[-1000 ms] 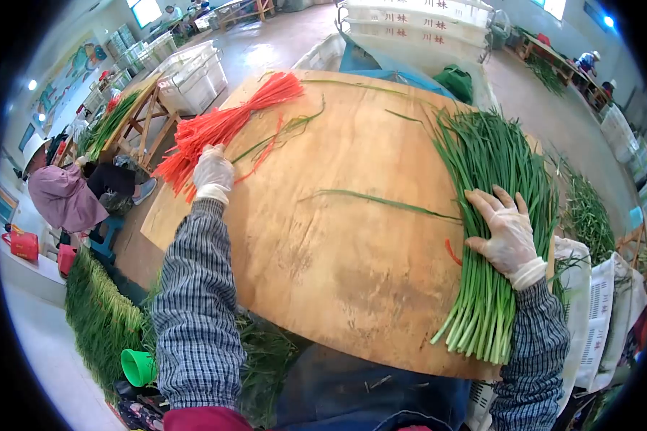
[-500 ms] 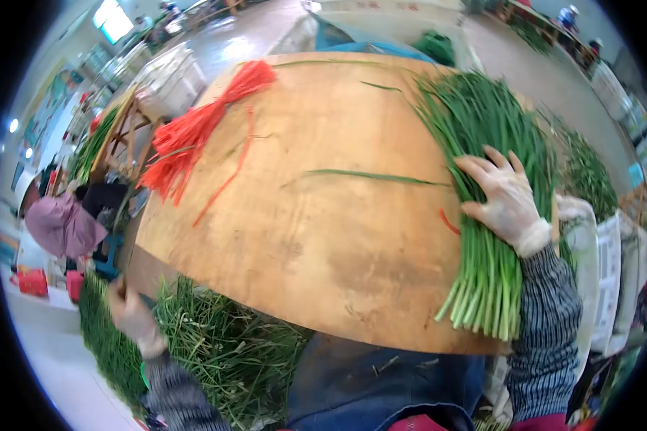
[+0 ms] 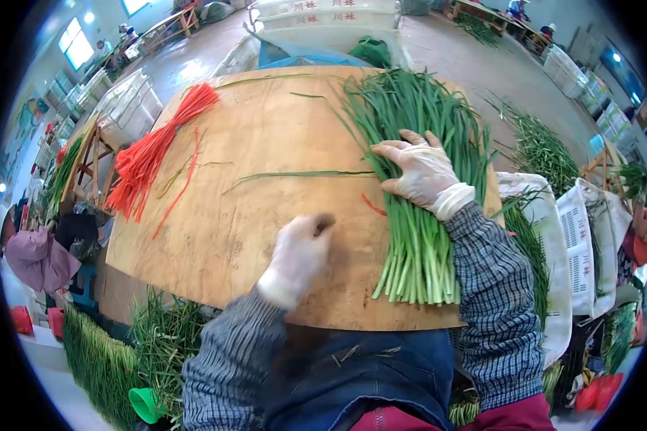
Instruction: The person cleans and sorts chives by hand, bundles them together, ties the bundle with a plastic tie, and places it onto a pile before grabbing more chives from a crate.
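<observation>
A thick bundle of garlic chives (image 3: 424, 248) lies on the wooden table (image 3: 266, 129), cut stem ends toward me. My gloved right hand (image 3: 423, 171) rests on top of the bundle, its fingers spread and its thumb at the left edge. My gloved left hand (image 3: 300, 251), a little blurred, is over the table's near part, left of the stems. Its fingers are curled closed, and nothing shows in them. A single long leaf (image 3: 302, 174) stretches across the tabletop toward the bundle. Beside the stems is a short red strip (image 3: 373, 205).
Red plastic ties (image 3: 147, 161) lie in a bunch at the table's left, with a loose strand (image 3: 180, 188) near them. Leaf scraps (image 3: 169, 337) are heaped below the left edge. White crates (image 3: 579, 241) stand to the right. A person in a purple garment (image 3: 42, 255) is at far left.
My left hand has come from beyond the table's lower left edge to over the tabletop near the stems. My right hand stays on the chives. The view has shifted to the right.
</observation>
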`<move>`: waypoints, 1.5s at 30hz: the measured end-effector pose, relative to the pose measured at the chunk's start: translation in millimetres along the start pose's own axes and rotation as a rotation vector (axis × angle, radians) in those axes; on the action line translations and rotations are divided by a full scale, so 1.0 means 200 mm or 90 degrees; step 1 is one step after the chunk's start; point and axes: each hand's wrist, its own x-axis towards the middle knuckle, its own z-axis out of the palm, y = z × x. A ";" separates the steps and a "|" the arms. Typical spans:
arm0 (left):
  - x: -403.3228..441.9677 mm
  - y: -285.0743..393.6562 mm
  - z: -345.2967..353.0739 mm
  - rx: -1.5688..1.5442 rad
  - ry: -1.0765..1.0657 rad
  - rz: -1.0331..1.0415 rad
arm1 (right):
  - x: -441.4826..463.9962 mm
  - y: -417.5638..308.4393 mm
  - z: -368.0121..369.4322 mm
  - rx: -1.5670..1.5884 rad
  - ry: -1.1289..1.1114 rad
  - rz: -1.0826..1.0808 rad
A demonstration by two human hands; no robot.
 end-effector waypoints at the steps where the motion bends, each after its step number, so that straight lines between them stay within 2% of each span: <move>1: 0.10 0.00 0.07 -0.025 -0.033 -0.049 | 0.00 0.00 0.00 0.003 -0.002 0.003; 7: 0.30 0.05 0.24 -0.210 -0.084 -0.248 | 0.01 0.01 0.02 0.002 -0.016 0.003; 10: 0.34 0.01 0.28 -0.190 -0.075 -0.210 | 0.01 0.01 0.02 0.005 -0.011 0.003; 13: 0.32 0.02 0.29 -0.253 -0.057 -0.229 | 0.00 0.01 0.01 0.004 -0.003 0.005; 19: 0.32 0.03 0.31 -0.192 -0.027 -0.217 | 0.01 0.01 0.01 -0.005 -0.018 0.013; 27: 0.29 0.10 0.27 -0.355 -0.113 -0.222 | 0.00 0.00 0.02 -0.024 0.014 0.007; 30: 0.27 0.12 0.27 -0.379 -0.124 -0.222 | -0.01 0.03 0.04 0.023 0.076 -0.056; 35: 0.25 0.10 0.30 -0.440 -0.102 -0.172 | -0.01 0.03 0.03 0.078 0.016 -0.061; 39: 0.23 0.11 0.31 -0.449 -0.082 -0.184 | 0.00 0.01 -0.01 0.083 -0.055 -0.057; 45: 0.21 0.16 0.32 -0.449 -0.087 -0.250 | 0.00 0.03 0.01 0.088 -0.040 -0.051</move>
